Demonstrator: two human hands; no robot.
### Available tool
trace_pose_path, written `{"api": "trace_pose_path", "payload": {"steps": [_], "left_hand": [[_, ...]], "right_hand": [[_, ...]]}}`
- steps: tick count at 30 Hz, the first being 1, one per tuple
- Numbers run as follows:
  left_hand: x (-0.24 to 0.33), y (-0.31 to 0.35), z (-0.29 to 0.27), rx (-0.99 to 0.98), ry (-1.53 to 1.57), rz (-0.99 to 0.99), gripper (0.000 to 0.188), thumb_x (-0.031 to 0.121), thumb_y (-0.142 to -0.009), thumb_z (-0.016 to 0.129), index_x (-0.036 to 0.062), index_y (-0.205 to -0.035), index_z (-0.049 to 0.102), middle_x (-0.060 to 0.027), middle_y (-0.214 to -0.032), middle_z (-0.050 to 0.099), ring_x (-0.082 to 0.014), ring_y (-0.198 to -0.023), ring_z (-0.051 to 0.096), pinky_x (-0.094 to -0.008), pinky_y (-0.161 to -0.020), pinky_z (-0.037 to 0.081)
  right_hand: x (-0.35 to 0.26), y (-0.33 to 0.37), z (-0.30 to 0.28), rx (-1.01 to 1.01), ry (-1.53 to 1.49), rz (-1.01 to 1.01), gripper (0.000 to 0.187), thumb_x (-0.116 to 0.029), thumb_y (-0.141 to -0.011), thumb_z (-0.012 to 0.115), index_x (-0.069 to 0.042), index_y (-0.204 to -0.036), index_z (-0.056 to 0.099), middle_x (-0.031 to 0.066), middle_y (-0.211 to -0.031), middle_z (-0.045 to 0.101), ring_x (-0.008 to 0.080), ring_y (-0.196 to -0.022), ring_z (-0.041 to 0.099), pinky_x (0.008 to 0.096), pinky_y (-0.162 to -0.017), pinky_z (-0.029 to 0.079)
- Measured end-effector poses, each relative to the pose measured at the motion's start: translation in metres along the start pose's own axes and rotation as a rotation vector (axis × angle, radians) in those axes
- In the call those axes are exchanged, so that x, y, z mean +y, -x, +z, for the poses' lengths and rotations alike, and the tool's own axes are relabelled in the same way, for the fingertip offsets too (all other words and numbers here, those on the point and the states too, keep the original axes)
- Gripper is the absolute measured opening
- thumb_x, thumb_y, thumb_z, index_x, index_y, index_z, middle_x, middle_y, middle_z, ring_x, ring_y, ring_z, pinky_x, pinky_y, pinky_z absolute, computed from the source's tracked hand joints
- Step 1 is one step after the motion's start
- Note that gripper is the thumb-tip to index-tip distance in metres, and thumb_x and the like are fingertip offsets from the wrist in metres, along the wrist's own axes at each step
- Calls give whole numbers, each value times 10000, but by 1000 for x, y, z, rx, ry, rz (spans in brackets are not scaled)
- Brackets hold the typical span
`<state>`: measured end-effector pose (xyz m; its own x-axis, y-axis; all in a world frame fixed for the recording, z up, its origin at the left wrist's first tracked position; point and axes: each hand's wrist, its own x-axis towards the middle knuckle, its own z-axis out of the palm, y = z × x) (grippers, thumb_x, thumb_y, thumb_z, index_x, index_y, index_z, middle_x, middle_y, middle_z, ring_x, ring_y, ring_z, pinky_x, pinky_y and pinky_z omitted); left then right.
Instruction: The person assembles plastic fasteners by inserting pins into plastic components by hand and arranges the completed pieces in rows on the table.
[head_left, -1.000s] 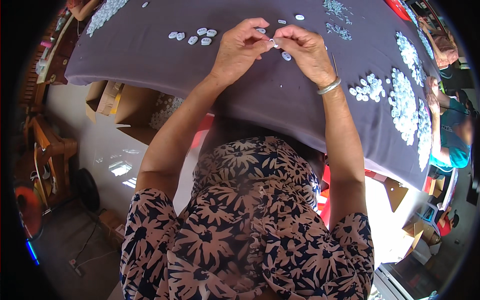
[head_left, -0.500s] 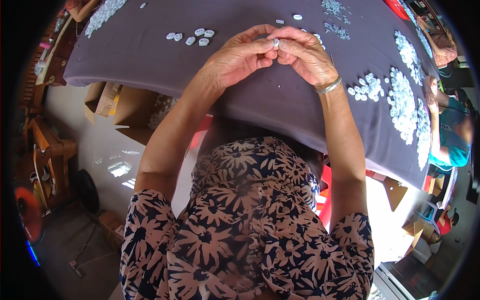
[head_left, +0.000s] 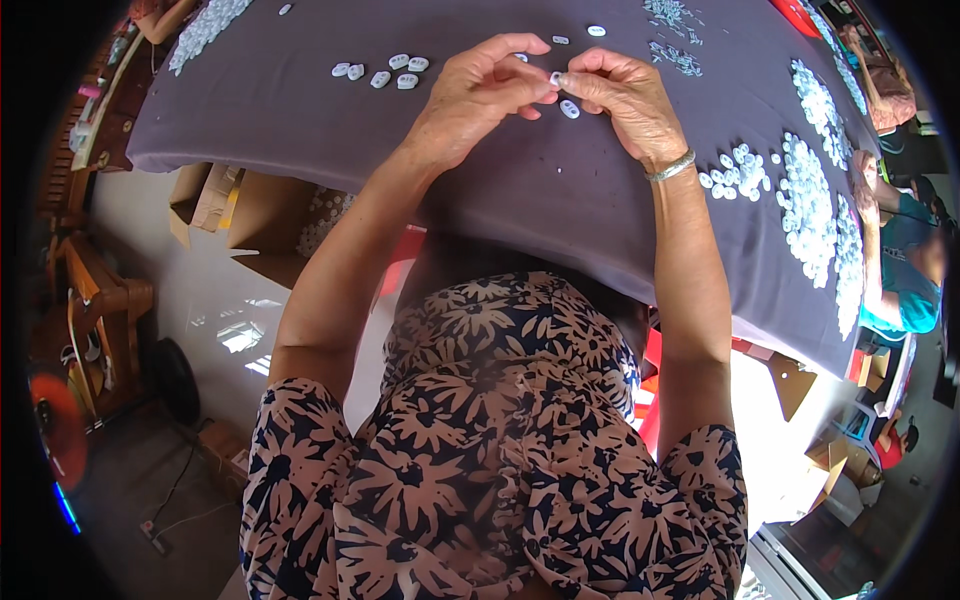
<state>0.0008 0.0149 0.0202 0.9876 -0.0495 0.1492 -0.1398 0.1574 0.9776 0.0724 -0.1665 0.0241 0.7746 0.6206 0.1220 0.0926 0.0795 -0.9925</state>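
Note:
Above the dark table cover, my left hand (head_left: 485, 95) and my right hand (head_left: 625, 98) meet at their fingertips. Between them is a small white plastic piece (head_left: 556, 78), pinched by my right thumb and forefinger. My left thumb and a curled finger press together against its side; whether they grip it is partly hidden. The left forefinger arches away above. Just below the fingertips is a white oval piece (head_left: 569, 108) with dark marks. Several similar white oval pieces (head_left: 400, 62) lie left of my left hand, and another white oval piece (head_left: 596, 31) lies beyond my right hand.
Small clear parts (head_left: 675, 58) lie at the far right. Heaps of white pieces (head_left: 806, 205) spread along the right side, near a person in a teal top (head_left: 905, 265). Another white heap (head_left: 210, 35) is far left. Open cardboard boxes (head_left: 270, 215) stand below the table's edge.
My hands have drawn slightly apart, the right one moving a little right. The left forefinger has lifted. A white oval piece now shows below the fingertips.

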Motion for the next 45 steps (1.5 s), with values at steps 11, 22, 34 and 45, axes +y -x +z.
{"api": "trace_pose_path", "payload": {"steps": [11, 22, 34, 45], "left_hand": [[-8, -2, 1, 73, -130, 41, 303, 32, -832, 632, -1, -1116, 531, -86, -833, 654, -118, -753, 632, -236, -638, 518], [-10, -2, -2, 182, -200, 104, 346, 23, -812, 634, -4, -1135, 514, -73, -820, 643, -103, -727, 611, -226, -616, 505], [-9, -2, -2, 246, -247, 114, 317, 30, -827, 607, 2, -1130, 519, -67, -819, 656, -110, -744, 630, -234, -616, 503], [-11, -2, -3, 244, -260, 99, 289, 31, -816, 615, 8, -1096, 548, -63, -827, 654, -103, -748, 630, -230, -596, 502]], "right_hand": [[-4, 0, -5, 117, -41, -14, 135, -162, -844, 663, -28, -840, 646, -41, -665, 509, 42, -570, 391, 192, -507, 311], [1, 7, -42, 91, 699, 71, 106, -93, -754, 708, -24, -825, 671, -18, -728, 606, 57, -668, 529, 215, -608, 443], [6, 6, -20, 72, 801, -72, 111, -73, -735, 711, -15, -812, 656, 25, -728, 579, 108, -654, 567, 237, -627, 471], [2, 5, -25, 48, 644, -7, 104, -106, -795, 693, -14, -838, 671, -22, -725, 614, 47, -671, 538, 205, -617, 454]]}}
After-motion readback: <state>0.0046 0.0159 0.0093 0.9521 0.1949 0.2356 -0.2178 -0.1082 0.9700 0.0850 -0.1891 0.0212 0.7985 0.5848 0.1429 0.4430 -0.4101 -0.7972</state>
